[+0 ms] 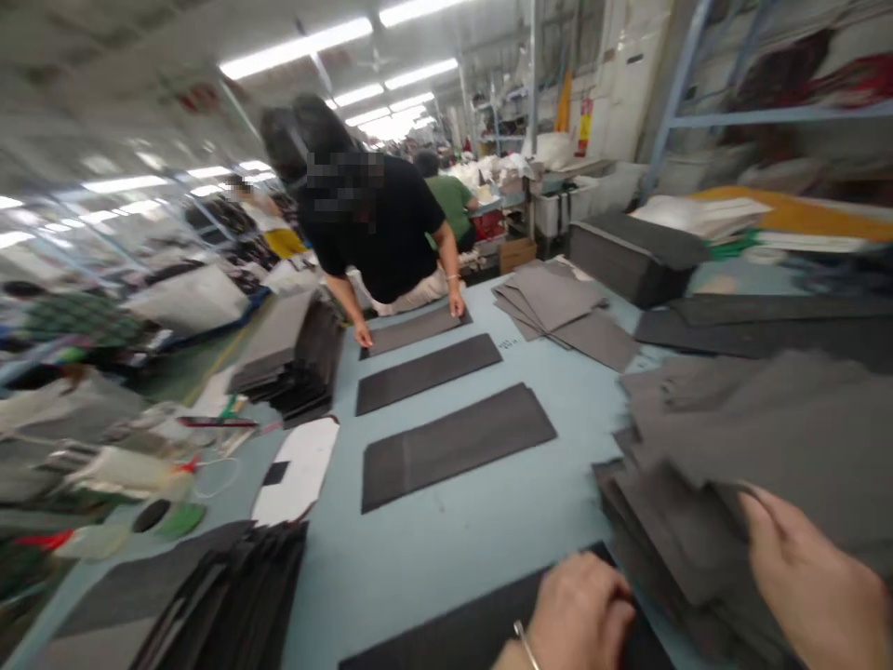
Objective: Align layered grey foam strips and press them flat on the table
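My left hand [582, 609], with a bangle at its wrist, rests with curled fingers on a dark rectangular panel [446, 633] at the bottom of the view; whether it grips anything is hidden. At the right, my right hand [809, 568] pinches the edge of a grey sheet [753, 428] on a loose, fanned pile. Farther up the blue-green table lie a dark panel [453, 447] and another dark panel [429, 370]. Across the table, a person in a black top [391, 214] holds both hands on the ends of a grey panel [419, 330].
Stacks of dark pieces stand at the left [286, 354] and bottom left [230, 596]. A white template [297, 470] lies between them. Grey sheets [558, 312] and a dark block-like stack [634, 256] occupy the far right. Other people are in the background.
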A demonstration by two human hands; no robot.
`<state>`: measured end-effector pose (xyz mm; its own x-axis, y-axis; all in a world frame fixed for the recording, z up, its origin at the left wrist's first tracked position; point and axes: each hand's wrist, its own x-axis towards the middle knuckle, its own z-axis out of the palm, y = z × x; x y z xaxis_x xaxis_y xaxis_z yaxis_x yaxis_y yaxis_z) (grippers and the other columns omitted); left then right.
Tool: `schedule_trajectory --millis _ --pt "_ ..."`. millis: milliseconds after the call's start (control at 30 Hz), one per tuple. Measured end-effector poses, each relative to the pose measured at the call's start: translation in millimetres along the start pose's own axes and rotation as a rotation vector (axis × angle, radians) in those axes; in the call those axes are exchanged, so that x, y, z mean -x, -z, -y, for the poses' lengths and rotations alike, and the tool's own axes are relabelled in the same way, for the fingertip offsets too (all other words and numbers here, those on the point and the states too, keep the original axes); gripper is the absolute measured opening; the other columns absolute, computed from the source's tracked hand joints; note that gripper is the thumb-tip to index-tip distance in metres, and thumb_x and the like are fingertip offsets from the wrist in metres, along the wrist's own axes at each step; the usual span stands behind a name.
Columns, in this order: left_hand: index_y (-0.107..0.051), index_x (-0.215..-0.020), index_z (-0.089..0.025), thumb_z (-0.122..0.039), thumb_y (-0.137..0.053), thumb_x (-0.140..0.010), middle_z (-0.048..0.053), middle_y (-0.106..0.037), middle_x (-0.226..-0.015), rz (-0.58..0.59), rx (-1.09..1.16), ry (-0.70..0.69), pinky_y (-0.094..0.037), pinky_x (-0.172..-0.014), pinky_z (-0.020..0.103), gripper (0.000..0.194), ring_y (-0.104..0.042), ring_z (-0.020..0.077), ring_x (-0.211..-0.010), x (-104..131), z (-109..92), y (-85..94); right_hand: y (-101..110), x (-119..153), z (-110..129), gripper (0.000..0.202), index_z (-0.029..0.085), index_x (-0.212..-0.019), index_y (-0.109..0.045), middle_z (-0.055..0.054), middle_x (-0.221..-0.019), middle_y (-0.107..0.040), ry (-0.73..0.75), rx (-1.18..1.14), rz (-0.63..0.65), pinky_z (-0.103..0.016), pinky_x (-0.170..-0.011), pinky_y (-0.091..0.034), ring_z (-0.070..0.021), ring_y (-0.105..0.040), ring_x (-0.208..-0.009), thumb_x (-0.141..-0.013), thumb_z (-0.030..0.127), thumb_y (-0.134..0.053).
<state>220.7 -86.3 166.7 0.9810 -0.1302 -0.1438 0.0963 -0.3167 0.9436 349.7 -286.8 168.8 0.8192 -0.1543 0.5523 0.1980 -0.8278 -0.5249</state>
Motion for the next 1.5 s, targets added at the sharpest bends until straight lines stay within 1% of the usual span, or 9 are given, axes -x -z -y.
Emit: schedule_trajectory --millis 133,400,567,700,833,900,1033,1233,1500 --pt "-0.055 -0.126 -0.024 -0.024 -0.054 -0.084 0.012 -0.046 -0.142 0.051 -0.084 -0.364 -0.007 -0.116 0.052 0.042 -0.025 0.0298 -0.14 -43 -15 -29.0 76 -18 -14 0.044 0.017 -0.111 -0.067 -0.011 -0.094 -0.072 -0.009 0.121 0.007 -0.033 -0.07 -0.051 -0.0233 -0.068 -0.078 -0.093 0.048 -0.042" --pt "-0.062 -0.11 -0.023 -0.023 -0.07 -0.074 0.013 -0.048 -0.14 -0.088 -0.009 -0.353 0.003 -0.116 0.051 0.037 -0.023 0.0331 -0.141 -96 -1 -72.7 170 -38 13 0.038 0.018 -0.111 -0.067 -0.008 -0.097 -0.072 -0.002 0.126 -0.222 -0.031 -0.079 -0.052 -0.0197 -0.067 -0.086 -0.093 0.044 -0.046" --pt "-0.064 -0.108 -0.023 -0.023 -0.07 -0.075 0.013 -0.05 -0.138 -0.097 0.066 -0.377 0.004 -0.116 0.05 0.033 -0.026 0.0319 -0.14 -91 6 -69.0 195 -25 78 0.03 0.024 -0.109 -0.068 -0.003 -0.095 -0.071 0.185 0.061 -0.059 -0.027 -0.074 -0.053 -0.0163 -0.066 -0.081 -0.093 0.04 -0.049" --pt "-0.065 -0.108 -0.022 -0.035 -0.07 -0.076 0.01 -0.056 -0.131 -0.125 0.381 -0.274 -0.017 -0.116 0.047 0.034 -0.04 0.0306 -0.132 -62 20 -46.7 186 -1 139 0.023 0.029 -0.106 -0.069 -0.001 -0.094 -0.072 0.319 -0.151 0.259 -0.026 -0.072 -0.053 -0.0161 -0.066 -0.079 -0.092 0.039 -0.053" --pt "-0.058 -0.116 -0.018 -0.053 -0.051 -0.088 0.014 -0.054 -0.133 -0.519 0.927 -0.005 -0.032 -0.109 0.046 0.045 -0.046 0.0279 -0.127 -14 71 5.7 164 21 168 0.023 0.026 -0.107 -0.068 -0.006 -0.099 -0.071 0.174 -0.447 0.481 -0.031 -0.069 -0.054 -0.0211 -0.067 -0.082 -0.089 0.036 -0.057" --pt "-0.055 -0.119 -0.017 -0.059 -0.04 -0.09 0.016 -0.047 -0.14 -0.639 1.141 0.03 -0.032 -0.109 0.045 0.053 -0.043 0.0258 -0.13 18 97 36.2 150 29 174 0.023 0.024 -0.109 -0.066 -0.008 -0.104 -0.07 0.039 -0.593 0.498 -0.032 -0.07 -0.055 -0.0217 -0.067 -0.085 -0.089 0.034 -0.058" --pt "-0.054 -0.124 -0.018 -0.065 -0.04 -0.087 0.014 -0.052 -0.136 -0.646 1.237 -0.076 -0.036 -0.107 0.044 0.061 -0.048 0.0268 -0.126 84 126 81.0 118 39 176 0.029 0.021 -0.113 -0.063 -0.009 -0.111 -0.067 -0.076 -0.821 0.442 -0.038 -0.081 -0.054 -0.0235 -0.064 -0.098 -0.089 0.035 -0.056" --pt "-0.054 -0.126 -0.014 -0.056 -0.069 -0.073 0.015 -0.065 -0.117 -0.691 1.181 0.012 -0.047 -0.097 0.042 0.069 -0.06 0.0299 -0.11 171 150 95.0 64 68 126 0.036 0.021 -0.115 -0.06 -0.007 -0.109 -0.068 -0.395 -1.009 0.649 -0.04 -0.092 -0.05 -0.0238 -0.063 -0.105 -0.083 0.039 -0.064" --pt "-0.059 -0.118 -0.017 -0.033 -0.087 -0.053 0.01 -0.072 -0.103 -0.836 0.977 0.628 -0.058 -0.075 0.032 0.073 -0.068 0.0273 -0.091 259 200 72.3 -6 148 26 0.035 0.021 -0.09 -0.065 -0.004 -0.088 -0.072 -0.882 -0.918 1.06 -0.035 -0.076 -0.053 -0.0213 -0.067 -0.081 -0.067 0.043 -0.079"
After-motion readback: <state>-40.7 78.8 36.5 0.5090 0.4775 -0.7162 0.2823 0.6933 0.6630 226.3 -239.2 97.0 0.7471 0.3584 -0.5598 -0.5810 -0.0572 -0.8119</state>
